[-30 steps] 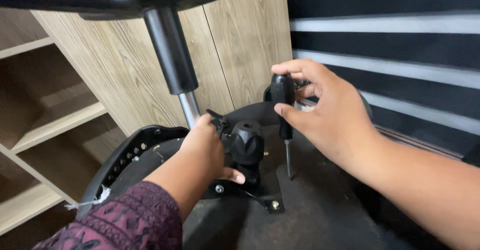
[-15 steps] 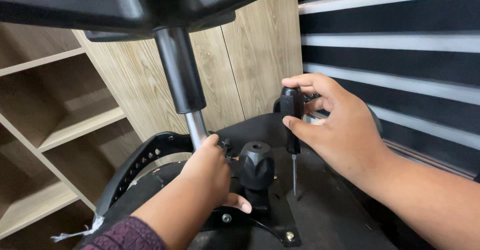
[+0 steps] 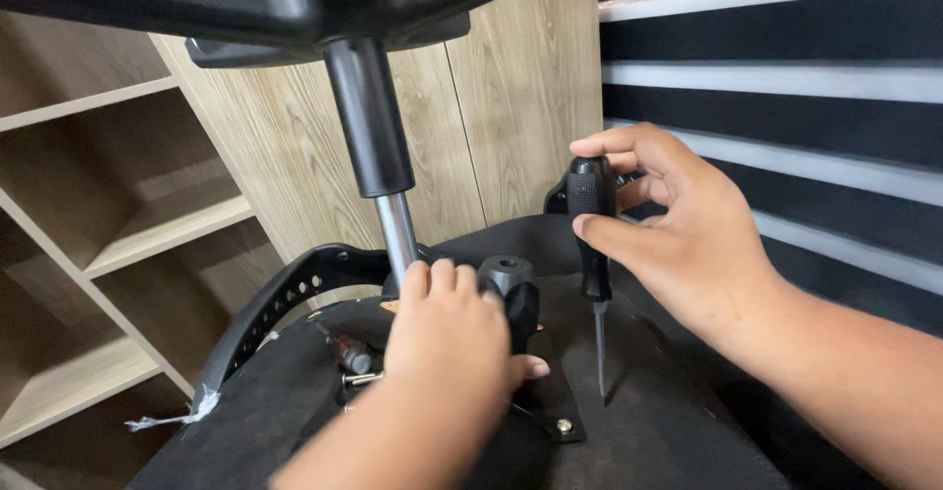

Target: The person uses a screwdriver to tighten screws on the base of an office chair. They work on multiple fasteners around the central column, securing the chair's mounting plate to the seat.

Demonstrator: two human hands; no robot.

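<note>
Pale wooden shelving (image 3: 118, 225) stands at far left, and a black gas-lift column with a chrome piston (image 3: 378, 156) rises from the upturned black chair seat (image 3: 668, 431). The left hand (image 3: 447, 338) curls its fingers closed around the black plastic knob mechanism (image 3: 511, 294) bolted to the seat's metal plate; one brass-coloured screw (image 3: 562, 427) sits seated at the plate's corner. The right hand (image 3: 678, 225) pinches a black-handled screwdriver (image 3: 591, 225) upright, tip on the seat just beside the plate, so fastening looks partly done. Striped blinds (image 3: 786, 78) fill the right.
</note>
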